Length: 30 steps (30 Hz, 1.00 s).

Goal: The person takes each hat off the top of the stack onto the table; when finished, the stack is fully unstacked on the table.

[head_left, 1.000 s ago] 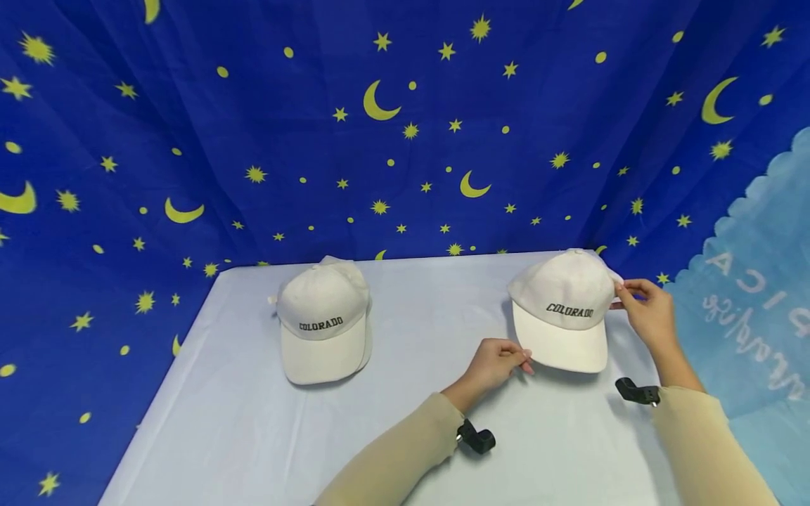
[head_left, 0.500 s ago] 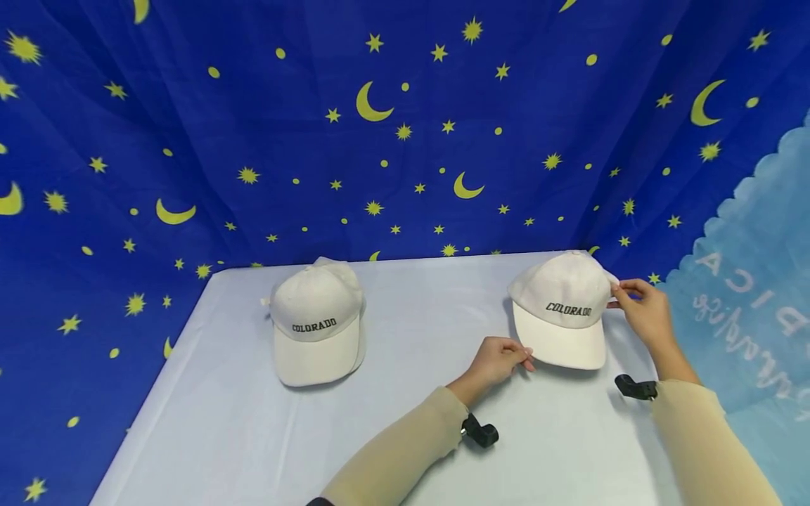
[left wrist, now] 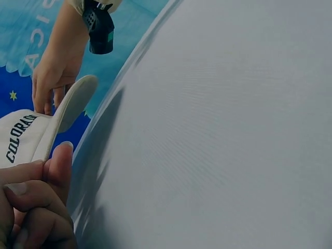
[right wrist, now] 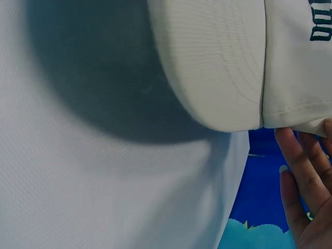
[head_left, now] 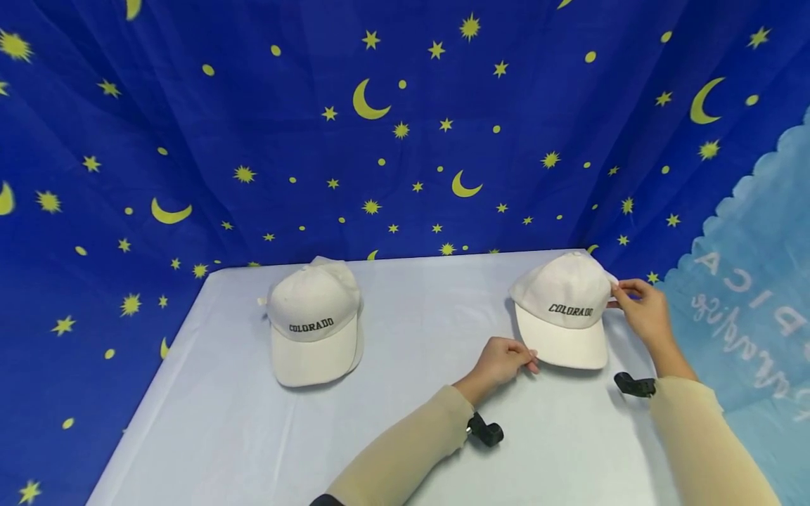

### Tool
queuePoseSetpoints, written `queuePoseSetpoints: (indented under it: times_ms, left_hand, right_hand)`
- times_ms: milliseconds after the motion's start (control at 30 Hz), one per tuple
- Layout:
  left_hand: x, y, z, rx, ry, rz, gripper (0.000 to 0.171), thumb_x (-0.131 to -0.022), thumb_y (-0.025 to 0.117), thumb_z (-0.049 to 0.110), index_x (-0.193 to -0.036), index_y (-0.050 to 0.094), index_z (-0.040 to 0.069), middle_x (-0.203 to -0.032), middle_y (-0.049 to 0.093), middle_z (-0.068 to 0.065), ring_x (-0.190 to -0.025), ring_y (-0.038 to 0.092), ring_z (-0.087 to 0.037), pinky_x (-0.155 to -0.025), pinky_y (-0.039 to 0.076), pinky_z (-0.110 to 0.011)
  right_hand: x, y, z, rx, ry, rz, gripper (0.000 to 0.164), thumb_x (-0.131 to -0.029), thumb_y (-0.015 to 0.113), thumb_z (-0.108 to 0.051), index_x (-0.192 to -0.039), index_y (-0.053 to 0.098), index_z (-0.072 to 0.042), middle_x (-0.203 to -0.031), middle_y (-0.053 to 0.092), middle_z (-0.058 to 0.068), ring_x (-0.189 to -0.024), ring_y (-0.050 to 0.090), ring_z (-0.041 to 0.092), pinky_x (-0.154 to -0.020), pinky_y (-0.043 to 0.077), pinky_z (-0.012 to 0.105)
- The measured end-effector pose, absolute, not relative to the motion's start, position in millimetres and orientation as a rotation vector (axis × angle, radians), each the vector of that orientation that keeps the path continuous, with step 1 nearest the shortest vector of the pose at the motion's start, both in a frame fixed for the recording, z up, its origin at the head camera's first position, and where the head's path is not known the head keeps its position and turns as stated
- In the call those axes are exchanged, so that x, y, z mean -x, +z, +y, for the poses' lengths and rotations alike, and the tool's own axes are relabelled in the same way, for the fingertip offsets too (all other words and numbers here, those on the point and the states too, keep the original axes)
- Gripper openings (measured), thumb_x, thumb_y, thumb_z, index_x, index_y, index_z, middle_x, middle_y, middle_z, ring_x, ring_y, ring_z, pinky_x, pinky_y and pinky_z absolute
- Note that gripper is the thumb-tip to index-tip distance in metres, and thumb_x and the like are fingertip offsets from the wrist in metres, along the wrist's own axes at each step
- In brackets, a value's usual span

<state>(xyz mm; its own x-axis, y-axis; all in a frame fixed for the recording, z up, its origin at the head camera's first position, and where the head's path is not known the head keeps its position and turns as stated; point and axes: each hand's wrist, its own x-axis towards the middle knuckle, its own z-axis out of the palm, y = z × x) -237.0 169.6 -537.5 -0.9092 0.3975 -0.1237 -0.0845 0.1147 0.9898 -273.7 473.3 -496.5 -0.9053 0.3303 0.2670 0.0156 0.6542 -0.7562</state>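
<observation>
Behind and to both sides of a white-draped table (head_left: 418,309), a deep-blue curtain (head_left: 297,91) in soft vertical folds, printed all over with yellow crescent moons (head_left: 464,190), many-pointed stars (head_left: 470,27) and small dots (head_left: 402,84). At the right, over the blue, a light-blue hanging (head_left: 778,211) with a scalloped edge and white lettering (head_left: 759,299) in mirror reverse. On the tabletop, soft-edged shadows (right wrist: 93,72). Bright, even light in the head view, dimmer in both wrist views.
</observation>
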Motion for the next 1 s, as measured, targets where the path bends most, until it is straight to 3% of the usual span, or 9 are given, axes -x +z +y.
queuePoseSetpoints:
  times_ms: [333, 633, 867, 1000]
  left_hand:
    - [237, -532, 173, -0.218, 1.819, 2.035, 0.018, -0.094, 0.074, 0.010, -0.077, 0.076, 0.003, -0.066, 0.073, -0.005, -0.052, 0.046, -0.004, -0.046, 0.031, -0.017]
    - [237, -531, 177, -0.153, 1.784, 2.032, 0.019, -0.094, 0.075, 0.012, -0.076, 0.077, 0.005, -0.065, 0.072, -0.003, -0.054, 0.052, -0.006, -0.046, 0.034, -0.018]
    - [237, -529, 178, -0.132, 1.762, 2.040, 0.018, -0.094, 0.074, 0.010, -0.077, 0.077, 0.004, -0.066, 0.073, -0.005, -0.048, 0.046, -0.006, -0.043, 0.032, -0.018]
    - [236, -530, 180, -0.141, 1.720, 2.067, 0.019, -0.094, 0.074, 0.011, -0.076, 0.077, 0.004, -0.065, 0.073, -0.004, -0.048, 0.048, -0.006, -0.043, 0.033, -0.017]
  right_hand:
    - [275, -496, 469, 0.276, 1.142, -2.508, 0.036, -0.105, 0.057, -0.020, -0.116, 0.060, 0.014, -0.107, 0.065, 0.034, -0.063, 0.067, -0.002, -0.064, 0.055, 0.016]
    - [277, -502, 474, 0.278, 1.120, -2.515, 0.032, -0.105, 0.058, -0.017, -0.115, 0.061, 0.014, -0.105, 0.066, 0.032, -0.064, 0.069, 0.003, -0.064, 0.056, 0.018]
    - [277, -506, 476, 0.270, 1.093, -2.527, 0.032, -0.103, 0.059, -0.016, -0.113, 0.062, 0.014, -0.101, 0.067, 0.033, -0.063, 0.067, -0.001, -0.060, 0.046, 0.008]
    - [275, -508, 477, 0.262, 1.091, -2.522, 0.031, -0.103, 0.060, -0.015, -0.111, 0.062, 0.015, -0.098, 0.068, 0.031, -0.061, 0.066, -0.001, -0.059, 0.045, 0.008]
